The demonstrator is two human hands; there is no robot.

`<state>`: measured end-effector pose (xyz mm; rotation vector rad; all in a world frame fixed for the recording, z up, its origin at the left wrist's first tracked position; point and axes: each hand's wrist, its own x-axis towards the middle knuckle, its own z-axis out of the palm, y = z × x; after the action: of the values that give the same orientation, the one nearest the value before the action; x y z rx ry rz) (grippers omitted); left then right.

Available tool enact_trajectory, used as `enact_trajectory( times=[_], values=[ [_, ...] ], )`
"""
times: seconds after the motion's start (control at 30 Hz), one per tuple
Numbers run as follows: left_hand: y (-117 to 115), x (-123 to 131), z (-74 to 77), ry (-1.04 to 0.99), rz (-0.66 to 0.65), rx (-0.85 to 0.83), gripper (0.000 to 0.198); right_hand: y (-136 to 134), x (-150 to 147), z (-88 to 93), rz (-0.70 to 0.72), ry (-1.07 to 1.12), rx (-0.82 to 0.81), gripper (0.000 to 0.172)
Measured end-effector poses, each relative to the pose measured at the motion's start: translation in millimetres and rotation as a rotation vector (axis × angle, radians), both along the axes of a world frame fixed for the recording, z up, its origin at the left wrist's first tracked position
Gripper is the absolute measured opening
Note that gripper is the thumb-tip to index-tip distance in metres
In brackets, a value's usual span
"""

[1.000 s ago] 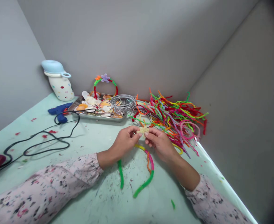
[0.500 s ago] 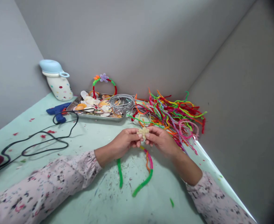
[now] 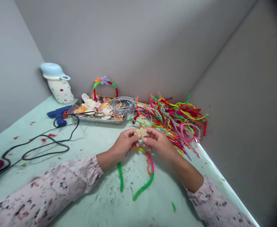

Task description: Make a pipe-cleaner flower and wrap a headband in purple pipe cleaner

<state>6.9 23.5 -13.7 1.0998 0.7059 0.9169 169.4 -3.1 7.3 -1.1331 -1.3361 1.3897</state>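
Note:
A small pale-yellow flower (image 3: pixel 141 133), seemingly bent from pipe cleaner, is pinched between my two hands above the table. My left hand (image 3: pixel 123 144) grips its left side with thumb and fingers. On the opposite side, my right hand (image 3: pixel 161 142) holds the petals the same way. Just below them on the table lies a headband (image 3: pixel 152 167) wrapped in green, pink and yellow pipe cleaner, with an orange strand hanging inside its curve. My left hand covers part of the headband's left side.
Behind my hands are a heap of colourful pipe cleaners (image 3: pixel 173 116) and a metal tray (image 3: pixel 98 119) of shells, with coiled wire (image 3: pixel 123 104) and a flowered headband (image 3: pixel 117 91). Leftward stand a blue glue gun (image 3: pixel 59 114), its black cord (image 3: pixel 46 154) and a bottle (image 3: pixel 60 90).
Both hands have shifted slightly left with the flower, and its petals face a little differently. The yellow top of the headband now shows more between my hands.

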Motion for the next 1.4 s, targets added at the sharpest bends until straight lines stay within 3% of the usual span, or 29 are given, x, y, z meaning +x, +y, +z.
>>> enact_trajectory(
  times=[0.2,0.33,0.47,0.63,0.8,0.97,1.07,1.17,1.3,1.4],
  values=[
    [1,1,-3.4,0.042,-0.057,0.037,0.017,-4,-10,2.4,-0.070,-0.073,-0.030,0.022],
    [0,0,-1.5,0.061,-0.092,0.014,0.015,-4,-7,0.0,-0.076,-0.221,0.111,0.018],
    [-1,-1,2.3,0.071,-0.070,0.014,0.015,-1,3,7.7,-0.016,-0.319,0.164,0.027],
    [-4,0,6.3,0.134,-0.050,0.053,0.014,4,13,13.6,-0.062,-0.391,0.171,0.028],
    [-5,1,7.2,0.200,-0.066,0.099,0.016,2,9,10.5,-0.068,-0.541,0.276,0.017],
    [-5,-1,8.2,0.201,-0.113,0.105,0.015,-5,5,20.4,-0.024,-0.644,0.452,0.012],
    [-4,-3,10.1,0.171,-0.176,0.060,0.015,-4,7,22.4,0.045,-0.596,0.475,0.014],
    [-3,-4,9.7,0.104,-0.221,0.000,0.014,2,13,14.9,0.067,-0.402,0.300,0.016],
    [0,-2,4.9,-0.042,-0.105,-0.090,0.018,9,15,0.3,-0.116,-0.097,0.115,0.035],
    [1,-1,1.5,-0.114,-0.042,-0.141,0.021,7,7,-4.7,-0.181,-0.105,0.123,0.032]
  ],
)
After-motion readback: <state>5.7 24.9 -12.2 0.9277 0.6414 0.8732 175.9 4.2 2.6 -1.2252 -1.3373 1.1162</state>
